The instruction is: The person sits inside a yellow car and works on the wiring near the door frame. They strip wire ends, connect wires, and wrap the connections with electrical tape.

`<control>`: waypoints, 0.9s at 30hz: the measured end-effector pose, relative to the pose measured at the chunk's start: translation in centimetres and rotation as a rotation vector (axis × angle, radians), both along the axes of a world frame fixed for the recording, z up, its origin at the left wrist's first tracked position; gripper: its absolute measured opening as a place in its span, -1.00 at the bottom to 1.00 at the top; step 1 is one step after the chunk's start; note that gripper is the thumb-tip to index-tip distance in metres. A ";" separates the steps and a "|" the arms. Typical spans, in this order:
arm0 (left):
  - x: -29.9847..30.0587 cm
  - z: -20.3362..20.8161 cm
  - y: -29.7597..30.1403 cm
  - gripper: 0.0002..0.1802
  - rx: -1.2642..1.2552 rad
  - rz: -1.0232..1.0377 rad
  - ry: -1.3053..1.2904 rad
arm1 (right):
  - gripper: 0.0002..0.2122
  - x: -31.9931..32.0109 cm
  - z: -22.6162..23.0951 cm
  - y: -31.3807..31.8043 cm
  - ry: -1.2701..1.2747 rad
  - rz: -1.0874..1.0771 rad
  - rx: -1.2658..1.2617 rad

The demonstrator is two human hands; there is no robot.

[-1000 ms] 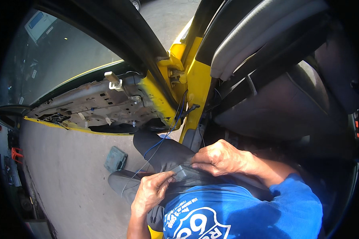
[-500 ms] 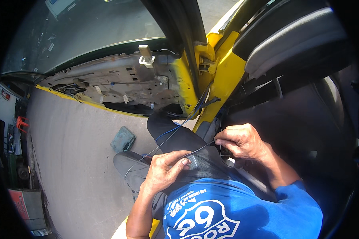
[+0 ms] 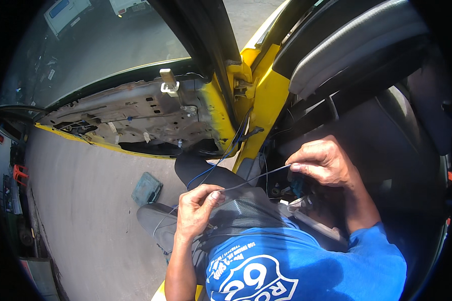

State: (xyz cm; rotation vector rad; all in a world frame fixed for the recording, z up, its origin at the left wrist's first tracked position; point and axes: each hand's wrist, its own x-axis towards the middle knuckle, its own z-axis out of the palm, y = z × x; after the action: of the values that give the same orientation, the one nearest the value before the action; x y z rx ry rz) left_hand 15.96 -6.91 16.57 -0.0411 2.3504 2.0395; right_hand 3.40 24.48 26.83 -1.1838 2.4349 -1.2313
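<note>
A thin dark wire (image 3: 256,177) stretches between my two hands, above my lap. My left hand (image 3: 197,209) pinches its near end portion between thumb and forefinger. Farther to the right, my right hand (image 3: 325,163) pinches the other end of this stretch, thumb against curled fingers. Beyond my left hand, a grey length of wire hangs down over my leg. A blue wire (image 3: 202,173) loops across my thigh and runs with darker wires toward the gap between the door and the yellow door pillar (image 3: 264,106).
An opened yellow car door (image 3: 135,113) with its bare inner metal exposed stands ahead on the left. A green-blue plastic case (image 3: 146,188) lies on the concrete floor (image 3: 85,200). To the right is the dark car interior, with a grey padded panel (image 3: 356,42). An orange stool (image 3: 20,173) stands far left.
My right hand has moved up and right, away from my left hand, so a longer, straighter stretch of wire shows between them. The whole view has shifted slightly.
</note>
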 end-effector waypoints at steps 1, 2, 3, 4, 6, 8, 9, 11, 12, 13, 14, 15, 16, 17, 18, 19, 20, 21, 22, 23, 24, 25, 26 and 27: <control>-0.9 -0.4 0.5 -0.75 -0.150 -0.203 0.014 | -0.86 0.6 1.3 1.3 -0.004 -0.134 0.077; -1.9 -0.9 1.1 -0.72 -0.310 -0.366 0.152 | -0.86 0.9 2.1 1.9 0.113 -0.232 -0.004; -3.4 -1.6 2.5 -0.66 -0.314 -0.383 0.263 | -0.85 1.2 2.8 2.5 0.219 -0.313 -0.094; -4.8 -2.3 3.9 -0.58 -0.254 -0.351 0.195 | -0.85 2.0 4.0 3.6 0.218 -0.409 -0.037; -8.0 -3.5 7.1 -0.37 -0.411 -0.304 0.106 | -0.87 3.4 6.2 5.3 0.297 -0.489 -0.036; -9.5 -4.4 10.8 0.02 -0.551 -0.588 0.203 | -0.89 4.4 6.6 5.9 0.426 -0.596 -0.126; -9.5 -4.8 12.8 0.09 -0.444 -0.715 0.273 | -0.90 4.8 6.6 6.1 0.470 -0.650 -0.178; -8.4 -5.5 16.6 -0.07 -0.523 -0.845 0.477 | -0.91 5.0 6.2 6.4 0.522 -0.673 -0.225; -7.8 -5.8 17.1 -0.16 -0.606 -0.939 0.448 | -0.90 5.0 5.9 6.5 0.546 -0.699 -0.242; -7.0 -5.9 17.3 -0.25 -0.674 -1.057 0.396 | -0.90 5.0 5.6 6.5 0.547 -0.728 -0.267; -7.1 -6.0 16.4 -0.31 -0.666 -1.169 0.196 | -0.90 4.5 5.4 6.5 0.684 -0.736 -0.310; -6.5 -6.0 15.2 -0.25 -0.659 -1.033 0.141 | -0.90 4.4 5.4 6.5 0.671 -0.756 -0.400; -6.8 -5.8 14.0 -0.23 -0.630 -0.945 0.144 | -0.91 4.4 5.3 6.4 0.653 -0.776 -0.488; -6.9 -5.4 13.0 -0.20 -0.690 -0.881 0.082 | -0.91 4.4 5.3 6.2 0.641 -0.769 -0.587; -7.0 -5.0 12.6 -0.19 -0.713 -0.763 0.132 | -0.89 4.4 5.6 5.9 0.598 -0.686 -0.665; -7.2 -4.4 12.8 -0.10 -0.669 -0.676 0.249 | -0.88 4.4 5.9 5.6 0.608 -0.698 -0.634; -7.2 -3.9 13.7 -0.06 -0.574 -0.698 0.433 | -0.87 4.3 6.3 5.2 0.646 -0.660 -0.625; -7.3 -3.3 15.1 -0.03 -0.528 -0.720 0.560 | -0.86 4.2 6.7 4.7 0.682 -0.617 -0.620; -6.7 -2.8 17.0 0.01 -0.439 -0.821 0.524 | -0.85 4.3 7.1 4.3 0.682 -0.594 -0.647; -6.4 -2.4 18.6 0.05 -0.376 -0.947 0.457 | -0.85 4.3 7.6 4.2 0.735 -0.559 -0.666; -6.1 -2.1 19.1 -0.07 -0.279 -1.080 0.370 | -0.85 4.3 8.3 4.2 0.780 -0.542 -0.674; -6.3 -1.9 19.1 -0.32 -0.405 -1.233 0.182 | -0.85 4.1 8.8 4.4 0.804 -0.548 -0.682; -6.0 -1.6 17.6 -0.47 -0.389 -1.151 0.243 | -0.86 3.8 9.1 4.6 0.903 -0.601 -0.639; -6.0 -1.2 15.1 -0.61 -0.388 -1.058 0.302 | -0.87 3.6 9.4 5.0 0.954 -0.534 -0.581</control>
State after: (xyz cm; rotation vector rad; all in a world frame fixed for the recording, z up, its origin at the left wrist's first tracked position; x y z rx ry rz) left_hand 9.92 8.19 15.37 1.2576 2.0887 1.1091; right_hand 7.00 29.51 36.27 -1.5926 3.3629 -1.9623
